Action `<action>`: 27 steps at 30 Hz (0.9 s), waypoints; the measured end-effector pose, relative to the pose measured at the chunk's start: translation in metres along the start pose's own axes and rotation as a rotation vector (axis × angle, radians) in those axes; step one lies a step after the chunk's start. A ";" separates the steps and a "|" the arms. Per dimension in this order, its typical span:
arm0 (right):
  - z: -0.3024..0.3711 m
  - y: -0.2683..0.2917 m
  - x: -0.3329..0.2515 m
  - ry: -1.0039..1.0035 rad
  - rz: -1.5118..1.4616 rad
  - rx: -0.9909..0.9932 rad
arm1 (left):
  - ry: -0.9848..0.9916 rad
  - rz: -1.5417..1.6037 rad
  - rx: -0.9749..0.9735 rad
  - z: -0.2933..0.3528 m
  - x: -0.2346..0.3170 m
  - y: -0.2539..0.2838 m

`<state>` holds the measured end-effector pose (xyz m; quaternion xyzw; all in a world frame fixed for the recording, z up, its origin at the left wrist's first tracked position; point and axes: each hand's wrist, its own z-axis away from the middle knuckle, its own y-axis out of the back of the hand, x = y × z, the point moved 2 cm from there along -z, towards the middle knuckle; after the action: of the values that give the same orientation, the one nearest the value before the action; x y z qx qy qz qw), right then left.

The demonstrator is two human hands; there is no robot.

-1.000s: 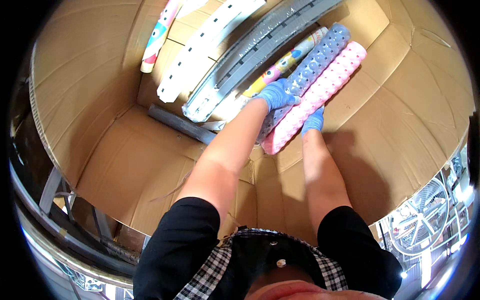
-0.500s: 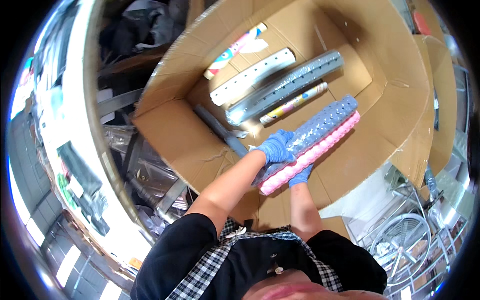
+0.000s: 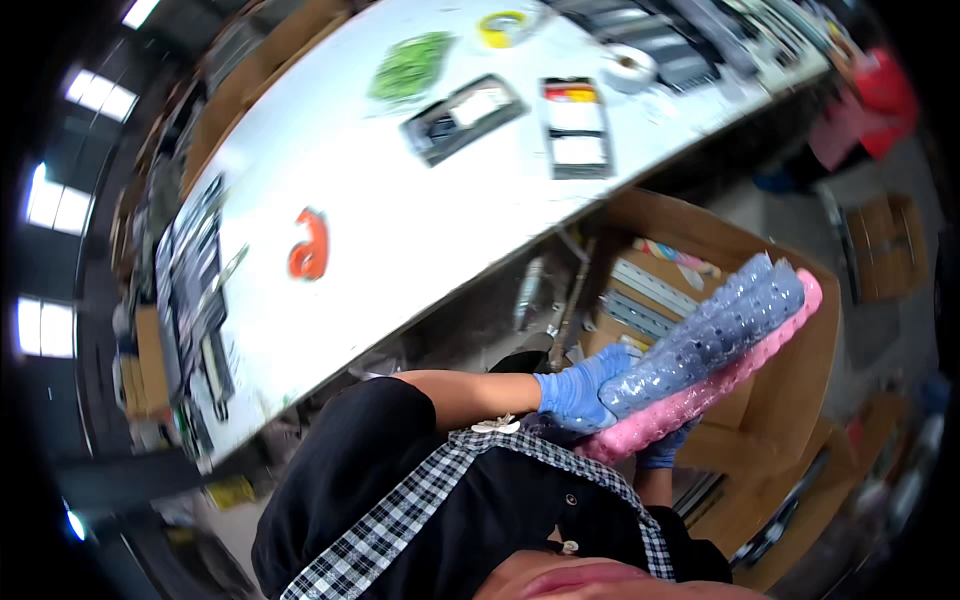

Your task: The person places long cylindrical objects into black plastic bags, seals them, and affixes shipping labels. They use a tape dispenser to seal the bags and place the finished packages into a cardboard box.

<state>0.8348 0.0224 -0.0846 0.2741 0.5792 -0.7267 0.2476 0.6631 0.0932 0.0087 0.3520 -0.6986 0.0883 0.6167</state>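
Beside the white table [image 3: 450, 250], before the open carton [image 3: 805, 390] in this view, the blue-grey roll [image 3: 705, 330] and pink roll [image 3: 700, 398] are best steadied from both sides, without crushing. The left hand [image 3: 585, 388] is clamped around the blue-grey roll's near end; the right hand [image 3: 668, 445] (shadowed, mostly behind the pink roll) has its grip hidden, so I cannot tell

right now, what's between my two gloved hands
In the head view, the blue-grey roll and the pink roll lie between your left hand and your partly hidden right hand.
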 end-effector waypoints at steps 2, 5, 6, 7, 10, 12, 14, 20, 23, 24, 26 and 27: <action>-0.019 0.017 0.039 -0.103 -0.092 -0.165 | 0.335 0.184 0.203 0.043 0.017 0.022; -0.055 -0.044 0.078 -0.232 -0.080 -0.338 | 0.127 0.236 0.535 0.115 0.017 0.064; -0.069 -0.084 0.086 -0.254 -0.054 -0.382 | 0.103 0.283 0.591 0.131 0.023 0.083; -0.085 -0.124 0.096 -0.288 -0.038 -0.423 | 0.085 0.325 0.652 0.149 0.028 0.102; -0.115 -0.284 0.108 -0.476 0.006 -0.406 | 0.072 0.440 0.818 0.199 0.040 0.180; -0.157 -0.356 0.144 -0.364 0.300 -0.480 | 0.024 0.453 0.950 0.221 0.047 0.245; -0.186 -0.420 0.193 -0.172 0.667 -0.486 | 0.289 0.118 1.116 0.280 -0.012 0.310; -0.159 -0.494 0.290 0.149 1.976 -0.664 | 1.061 -1.022 0.958 0.396 0.000 0.340; -0.155 -0.502 0.306 0.097 1.954 -0.650 | 1.188 -1.019 0.996 0.451 -0.008 0.300; -0.157 -0.504 0.307 0.132 1.988 -0.641 | 1.225 -1.001 1.029 0.460 -0.013 0.292; -0.159 -0.502 0.304 0.179 1.891 -0.643 | 1.131 -0.894 1.111 0.465 -0.023 0.287; -0.159 -0.499 0.302 0.200 1.842 -0.629 | 1.081 -0.838 1.135 0.466 -0.034 0.286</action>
<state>0.2948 0.2684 0.0322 0.6009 0.3241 -0.0348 0.7299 0.1181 0.0574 -0.0378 0.7416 0.0234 0.3424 0.5763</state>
